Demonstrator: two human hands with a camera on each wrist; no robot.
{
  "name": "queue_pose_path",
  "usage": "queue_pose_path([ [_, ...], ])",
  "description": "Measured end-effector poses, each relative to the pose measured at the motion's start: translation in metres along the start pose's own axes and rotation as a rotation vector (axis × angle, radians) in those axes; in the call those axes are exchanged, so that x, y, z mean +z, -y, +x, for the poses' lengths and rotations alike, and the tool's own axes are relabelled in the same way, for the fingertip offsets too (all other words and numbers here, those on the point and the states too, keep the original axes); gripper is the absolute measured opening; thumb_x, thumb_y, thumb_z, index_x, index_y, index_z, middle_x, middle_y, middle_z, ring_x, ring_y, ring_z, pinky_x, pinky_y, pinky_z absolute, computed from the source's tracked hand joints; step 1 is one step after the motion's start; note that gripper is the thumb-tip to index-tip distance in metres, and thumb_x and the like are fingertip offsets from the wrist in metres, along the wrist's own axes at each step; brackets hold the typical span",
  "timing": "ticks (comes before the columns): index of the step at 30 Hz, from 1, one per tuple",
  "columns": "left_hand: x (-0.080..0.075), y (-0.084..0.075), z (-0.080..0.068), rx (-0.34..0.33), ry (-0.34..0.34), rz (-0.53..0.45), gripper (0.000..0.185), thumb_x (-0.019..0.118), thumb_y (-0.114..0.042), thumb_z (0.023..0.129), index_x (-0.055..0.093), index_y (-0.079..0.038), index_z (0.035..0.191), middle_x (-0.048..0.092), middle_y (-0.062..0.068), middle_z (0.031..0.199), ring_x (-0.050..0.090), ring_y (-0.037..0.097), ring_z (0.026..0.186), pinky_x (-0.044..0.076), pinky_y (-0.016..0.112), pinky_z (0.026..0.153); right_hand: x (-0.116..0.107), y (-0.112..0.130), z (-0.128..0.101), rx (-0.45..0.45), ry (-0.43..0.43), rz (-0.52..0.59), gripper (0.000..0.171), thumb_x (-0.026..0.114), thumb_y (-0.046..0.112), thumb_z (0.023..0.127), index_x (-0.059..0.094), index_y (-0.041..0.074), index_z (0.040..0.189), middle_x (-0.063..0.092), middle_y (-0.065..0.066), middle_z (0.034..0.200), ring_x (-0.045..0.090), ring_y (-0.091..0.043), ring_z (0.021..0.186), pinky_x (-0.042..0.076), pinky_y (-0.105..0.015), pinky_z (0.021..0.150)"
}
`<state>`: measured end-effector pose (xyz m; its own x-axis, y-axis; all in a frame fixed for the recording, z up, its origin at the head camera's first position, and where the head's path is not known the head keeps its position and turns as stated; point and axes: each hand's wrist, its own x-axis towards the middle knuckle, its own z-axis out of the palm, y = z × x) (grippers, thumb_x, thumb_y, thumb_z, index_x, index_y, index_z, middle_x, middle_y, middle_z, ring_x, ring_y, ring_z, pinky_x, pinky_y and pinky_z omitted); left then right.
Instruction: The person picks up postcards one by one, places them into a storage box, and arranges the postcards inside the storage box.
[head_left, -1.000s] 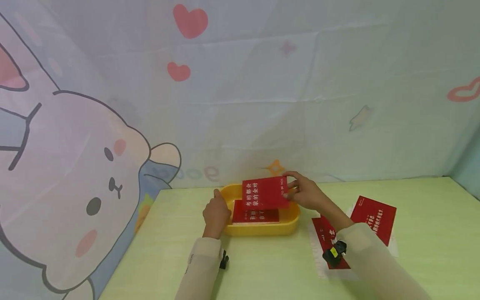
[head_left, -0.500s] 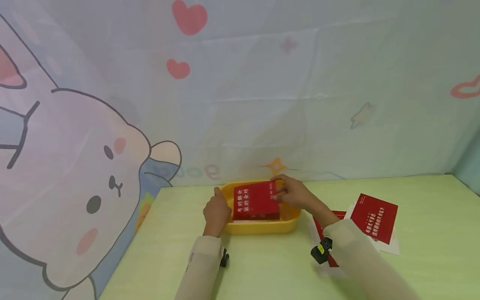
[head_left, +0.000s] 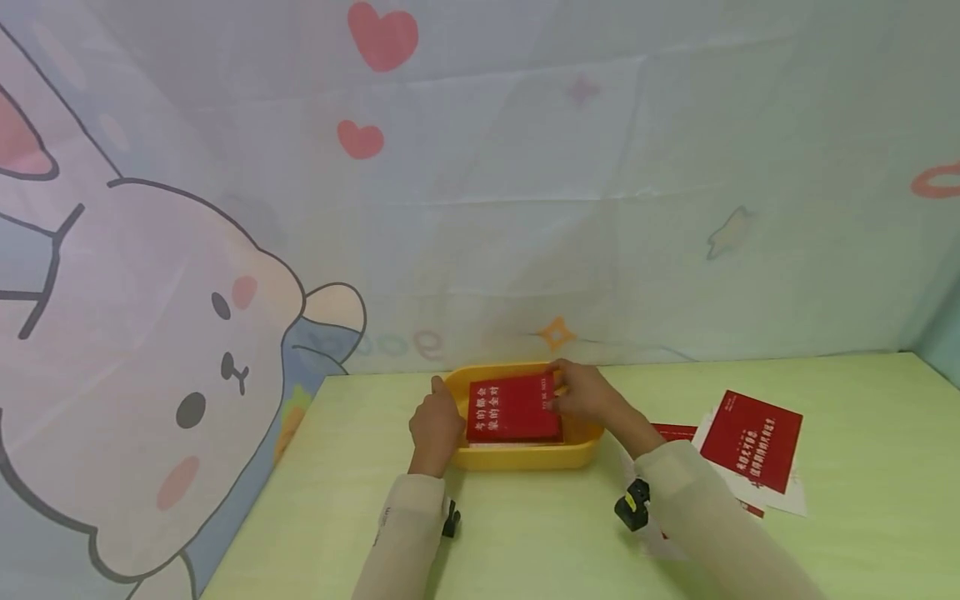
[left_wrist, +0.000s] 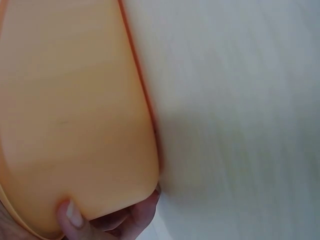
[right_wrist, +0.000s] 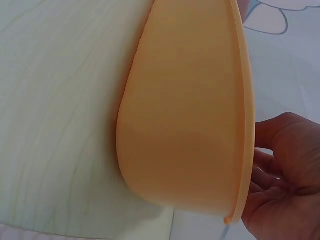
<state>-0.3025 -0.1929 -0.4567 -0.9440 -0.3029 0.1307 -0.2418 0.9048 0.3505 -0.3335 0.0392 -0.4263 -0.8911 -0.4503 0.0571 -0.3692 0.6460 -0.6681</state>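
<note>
A: What is at the left?

B: The left hand (head_left: 433, 427) grips the left end of the yellow tray (head_left: 525, 456), thumb on the rim, fingers curled against the outer wall.

A: And the tray itself?

B: A shallow oval tub of plain yellow plastic, standing near the far edge of the worktop (head_left: 525, 542), about midway along it.

A: What lies in it?

B: A red card (head_left: 513, 408), square-cornered with white lettering, flat on top of another like it.

A: The right hand?

B: The right hand (head_left: 585, 395) rests at the card's right edge, fingers bent onto it; I cannot tell whether it pinches it.

A: Further right?

B: More red cards (head_left: 753, 439) on white sheets, towards the right edge.
</note>
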Motion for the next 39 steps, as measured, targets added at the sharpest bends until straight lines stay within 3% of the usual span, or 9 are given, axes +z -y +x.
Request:
queue_pose_path([
  [11, 0.002, 0.0, -0.003, -0.022, -0.009, -0.02, 0.044, 0.071, -0.013, 0.087, 0.045, 0.0, 0.12, 0.067, 0.02, 0.083, 0.067, 0.034, 0.066, 0.057, 0.046, 0.059, 0.006, 0.015, -0.001, 0.003, -0.019, -0.154, 0.05, 0.07, 0.002, 0.081, 0.054, -0.008, 0.128, 0.068, -0.021, 0.112, 0.066, -0.033, 0.099, 0.056, -0.042, 0.081],
  [19, 0.003, 0.0, -0.003, -0.016, -0.022, -0.017, 0.046, 0.073, -0.015, 0.086, 0.045, 0.0, 0.119, 0.067, 0.02, 0.083, 0.067, 0.034, 0.065, 0.057, 0.046, 0.059, 0.011, 0.013, 0.003, 0.006, -0.059, -0.251, 0.042, 0.071, 0.0, 0.078, 0.056, -0.011, 0.116, 0.066, -0.018, 0.098, 0.059, -0.027, 0.085, 0.055, -0.042, 0.085],
  [39, 0.007, 0.0, 0.001, -0.056, 0.021, 0.011, 0.055, 0.075, -0.018, 0.085, 0.043, -0.002, 0.126, 0.067, 0.018, 0.086, 0.063, 0.029, 0.063, 0.06, 0.044, 0.065, 0.023, 0.018, 0.004, 0.102, -0.034, -0.316, 0.027, 0.072, -0.001, 0.08, 0.054, 0.0, 0.101, 0.059, -0.011, 0.088, 0.055, -0.024, 0.081, 0.056, -0.038, 0.083],
])
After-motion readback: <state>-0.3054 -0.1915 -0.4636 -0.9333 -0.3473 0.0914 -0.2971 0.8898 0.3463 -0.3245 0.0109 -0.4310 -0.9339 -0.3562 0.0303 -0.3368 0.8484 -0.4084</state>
